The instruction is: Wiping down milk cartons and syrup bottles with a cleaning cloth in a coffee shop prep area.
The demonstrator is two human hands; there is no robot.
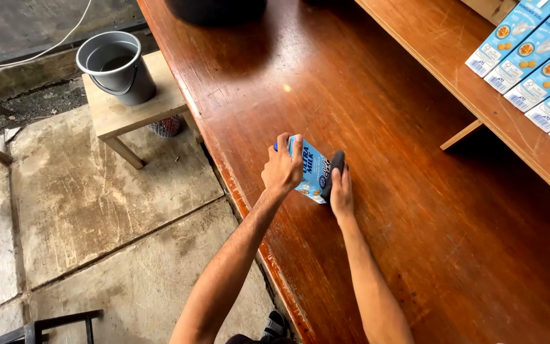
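Note:
A small blue and white carton (313,171) lies tilted on the reddish wooden table (415,223), near its left edge. My left hand (282,169) grips the carton's left end with fingers curled over the top. My right hand (340,190) holds a dark, rounded object (335,172) pressed against the carton's right side. What that dark object is cannot be told.
Several matching blue cartons (536,60) lie in a row on a raised wooden shelf (466,70) at the right. A grey metal bucket (117,67) stands on a low wooden stool (128,111) left of the table, over a concrete floor. A dark container (218,9) sits at the table's far end.

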